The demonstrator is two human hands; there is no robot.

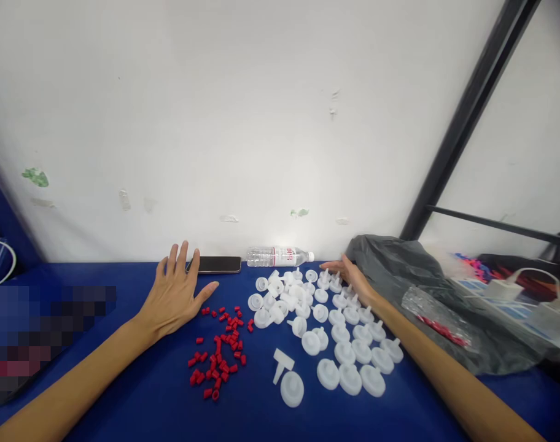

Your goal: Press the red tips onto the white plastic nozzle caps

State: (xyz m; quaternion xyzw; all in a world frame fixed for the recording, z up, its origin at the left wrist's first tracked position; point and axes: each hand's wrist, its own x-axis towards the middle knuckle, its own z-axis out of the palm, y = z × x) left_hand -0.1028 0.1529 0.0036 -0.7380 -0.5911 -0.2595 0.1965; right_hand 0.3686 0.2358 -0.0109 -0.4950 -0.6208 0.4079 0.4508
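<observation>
Caps, over thirty red, lie by the left hand; over thirty white tops by the right hand. Both stretch out, holding nothing.

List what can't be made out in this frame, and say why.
All in the head view:
- Phone's left end: hidden behind the left hand's fingers.
- Part of the right hand: white nozzle caps stand in front, so its contact with them is unclear.
- Small print on the bottle: too small.
- Whatever the dark grey plastic covers: hidden by it.
- Left-edge patch: pixelated and cut off.
</observation>
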